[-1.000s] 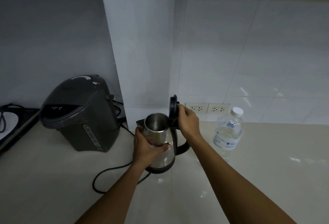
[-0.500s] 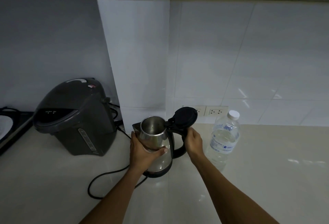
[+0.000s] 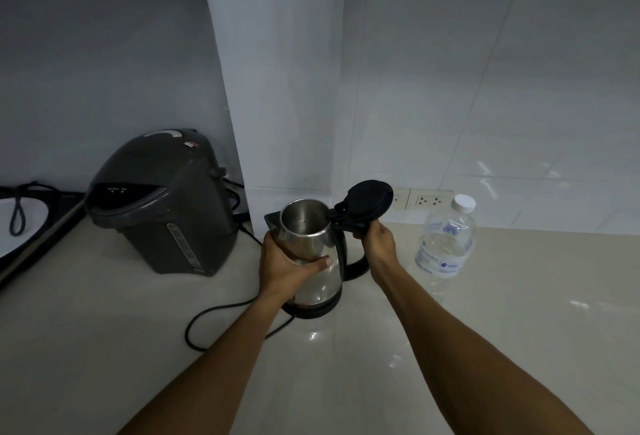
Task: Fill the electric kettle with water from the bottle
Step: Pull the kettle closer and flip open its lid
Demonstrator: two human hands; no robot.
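A steel electric kettle (image 3: 313, 244) stands on its black base on the counter, mouth uncovered and inside looking empty. Its black lid (image 3: 369, 201) is swung back to the right on its hinge. My left hand (image 3: 287, 263) wraps around the kettle's body from the left. My right hand (image 3: 377, 242) grips the top of the black handle just under the lid. A clear plastic water bottle (image 3: 445, 244) with a white cap on stands upright to the right of the kettle, apart from my right hand.
A dark grey hot water dispenser (image 3: 162, 202) stands to the left by the wall pillar. The kettle's black cord (image 3: 221, 317) loops over the pale counter (image 3: 519, 330). Wall sockets (image 3: 429, 200) sit behind the bottle. A black-rimmed appliance (image 3: 31, 237) lies at the far left.
The lid has swung from upright to fully back on its hinge. My right hand has dropped from the lid to the top of the handle. My left hand stays on the body.
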